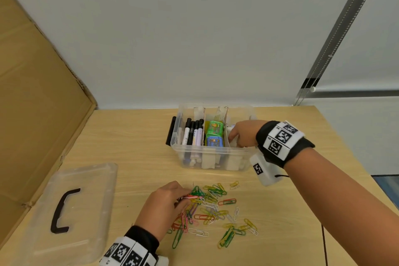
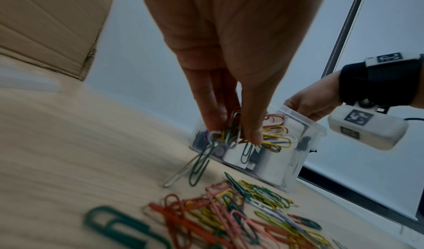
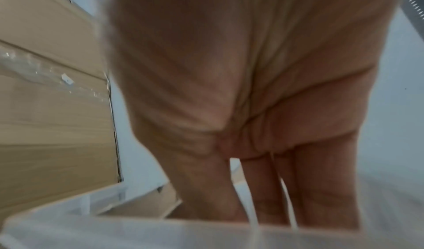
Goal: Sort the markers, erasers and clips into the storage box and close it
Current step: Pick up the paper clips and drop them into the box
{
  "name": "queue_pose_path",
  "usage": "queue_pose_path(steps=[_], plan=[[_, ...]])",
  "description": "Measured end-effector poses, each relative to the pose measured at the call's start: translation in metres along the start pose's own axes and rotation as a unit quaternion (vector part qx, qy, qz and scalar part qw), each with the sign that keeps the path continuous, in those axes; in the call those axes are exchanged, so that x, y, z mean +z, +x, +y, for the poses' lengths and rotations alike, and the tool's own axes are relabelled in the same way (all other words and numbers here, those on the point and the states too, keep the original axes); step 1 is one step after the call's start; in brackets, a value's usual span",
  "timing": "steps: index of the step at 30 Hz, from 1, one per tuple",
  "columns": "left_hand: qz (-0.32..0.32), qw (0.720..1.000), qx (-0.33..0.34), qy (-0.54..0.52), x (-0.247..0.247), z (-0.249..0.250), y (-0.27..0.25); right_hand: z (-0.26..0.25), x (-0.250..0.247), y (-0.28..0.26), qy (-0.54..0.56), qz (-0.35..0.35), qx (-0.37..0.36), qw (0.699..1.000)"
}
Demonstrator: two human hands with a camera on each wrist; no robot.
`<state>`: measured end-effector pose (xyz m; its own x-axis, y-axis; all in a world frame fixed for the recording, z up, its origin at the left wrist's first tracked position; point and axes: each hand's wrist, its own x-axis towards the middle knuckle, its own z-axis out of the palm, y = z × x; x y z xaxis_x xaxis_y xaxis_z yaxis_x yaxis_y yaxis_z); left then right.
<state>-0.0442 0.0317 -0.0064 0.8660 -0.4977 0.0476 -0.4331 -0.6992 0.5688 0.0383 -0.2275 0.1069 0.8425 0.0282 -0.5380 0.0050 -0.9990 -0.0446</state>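
Note:
The clear storage box (image 1: 218, 153) stands mid-table, split by white dividers. Black-capped markers (image 1: 192, 134) lie in its left compartment, and a green and a blue eraser (image 1: 214, 135) in the middle one. My right hand (image 1: 232, 138) reaches into the right compartment with straight fingers (image 3: 321, 189) pointing down. Their tips are hidden behind the box wall (image 3: 160, 234). Coloured paper clips (image 1: 218, 211) lie scattered near the front edge. My left hand (image 1: 184, 197) pinches a bundle of clips (image 2: 273, 137) just above the pile. Two clips dangle from that bundle.
The clear lid (image 1: 86, 201) with a black handle (image 1: 61, 211) lies flat at the front left. A large cardboard sheet (image 1: 32, 103) leans along the left side. A white wall stands behind the table, whose right edge (image 1: 336, 147) is near the box.

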Motion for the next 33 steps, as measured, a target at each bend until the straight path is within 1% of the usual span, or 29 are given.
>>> queue_pose_path(steps=[2,3,4,6,7,8,11,14,16,20,23,25,27,29,31,33], plan=[[0.0,1.0,0.001,0.0,0.0,0.0,-0.001,0.008,0.008,-0.008,0.081,0.068,-0.008,0.994],[0.0,1.0,0.002,-0.003,-0.001,0.001,-0.002,0.013,0.015,-0.013,0.129,0.126,-0.015,0.984],[0.002,1.0,0.003,-0.008,-0.002,0.002,-0.002,0.019,0.026,-0.018,0.16,0.201,-0.02,0.966],[0.007,1.0,0.01,-0.023,-0.008,0.011,-0.001,0.029,0.054,-0.028,0.17,0.357,-0.015,0.919],[0.012,0.999,0.018,-0.035,-0.012,0.018,0.001,0.031,0.069,-0.033,0.169,0.398,-0.001,0.902],[0.018,0.998,0.026,-0.048,-0.018,0.027,0.005,0.033,0.083,-0.037,0.172,0.408,0.016,0.896],[0.035,0.996,0.056,-0.056,-0.036,0.06,0.025,0.033,0.112,-0.037,0.211,0.381,0.039,0.899],[0.061,0.994,0.092,-0.005,-0.051,0.092,0.056,0.032,0.12,-0.033,0.245,0.402,0.031,0.882],[0.076,0.992,0.103,0.016,-0.056,0.109,0.078,0.032,0.123,-0.031,0.253,0.419,0.028,0.871],[0.069,0.992,0.099,0.046,-0.053,0.138,0.116,0.031,0.127,-0.029,0.245,0.444,0.021,0.862],[0.074,0.994,0.08,0.031,-0.042,0.149,0.139,0.032,0.129,-0.027,0.244,0.45,0.012,0.859],[0.051,0.997,0.051,0.034,-0.031,0.148,0.15,0.032,0.13,-0.026,0.239,0.452,0.01,0.859],[-0.005,0.998,0.022,0.065,-0.019,0.145,0.159,0.032,0.13,-0.025,0.237,0.454,0.011,0.859],[-0.053,0.991,-0.004,0.126,-0.007,0.143,0.168,0.033,0.13,-0.025,0.238,0.457,0.011,0.857],[-0.082,0.982,-0.024,0.171,0.004,0.142,0.179,0.032,0.13,-0.025,0.243,0.457,0.009,0.855],[-0.116,0.971,-0.028,0.207,0.011,0.143,0.187,0.032,0.131,-0.024,0.244,0.456,0.008,0.856]])
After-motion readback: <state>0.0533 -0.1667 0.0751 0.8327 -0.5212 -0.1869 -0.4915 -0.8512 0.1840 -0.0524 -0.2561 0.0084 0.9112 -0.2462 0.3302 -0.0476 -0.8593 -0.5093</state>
